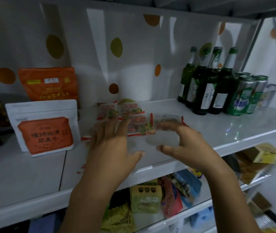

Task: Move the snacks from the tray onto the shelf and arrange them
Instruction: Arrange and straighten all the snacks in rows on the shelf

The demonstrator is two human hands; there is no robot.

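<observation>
A: Where are the snacks?

B: A cluster of small red-edged packets [130, 117] lies on the white shelf [201, 130], about mid-frame. Several overlap; the picture is blurred, so I can't count them.

A: And the hands?

B: Both are over the shelf. The left hand [110, 142] is flat, fingers spread, with its fingertips [125, 120] resting on the packets at its 12 o'clock. More red edges peek out from under its palm at 9 o'clock. It lies on them rather than gripping.

A: The right?

B: The right hand [184, 140] is curled into a claw, thumb and fingers apart. A pale packet [167, 119] sits at its 11 o'clock, right at the fingertips. Whether it is pinched or only touched, I can't tell; that spot is smeared.

A: What else is on the shelf?

B: At 9 o'clock from the packets stands a white pouch [43, 126] with an orange label, and an orange pouch [48, 83] behind it. At 2 o'clock are green bottles [206, 84], with green cans [246, 96] just beside them on the right. A lower shelf [159, 195] at 6 o'clock holds mixed bags.
</observation>
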